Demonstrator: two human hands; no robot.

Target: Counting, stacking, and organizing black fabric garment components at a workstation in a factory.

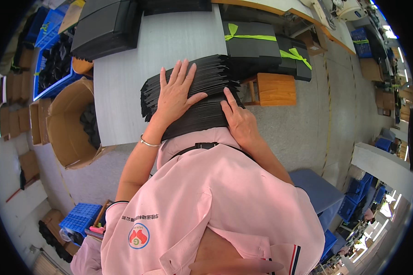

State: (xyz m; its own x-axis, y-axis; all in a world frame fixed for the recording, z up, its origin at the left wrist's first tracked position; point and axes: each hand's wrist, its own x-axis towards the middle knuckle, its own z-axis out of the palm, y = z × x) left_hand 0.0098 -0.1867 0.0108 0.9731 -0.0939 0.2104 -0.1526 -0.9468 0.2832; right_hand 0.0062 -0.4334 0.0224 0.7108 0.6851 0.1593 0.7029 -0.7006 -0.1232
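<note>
A thick stack of thin black sheets (195, 114) lies at the near edge of the pale grey table, right against my body. Its far part is fanned into uneven layers. My left hand (175, 95) rests flat across the top with its fingers spread. At the stack's right edge, my right hand (241, 121) touches the sheets with two outstretched fingers; its other fingers are partly hidden. Neither hand has anything gripped.
More black stacks (106, 27) stand at the table's (181, 36) far left. Bundles tied with yellow-green strips (251, 41) sit at the right, near a wooden stool (275, 89). To the left are an open cardboard box (69, 123) and a blue crate (55, 87).
</note>
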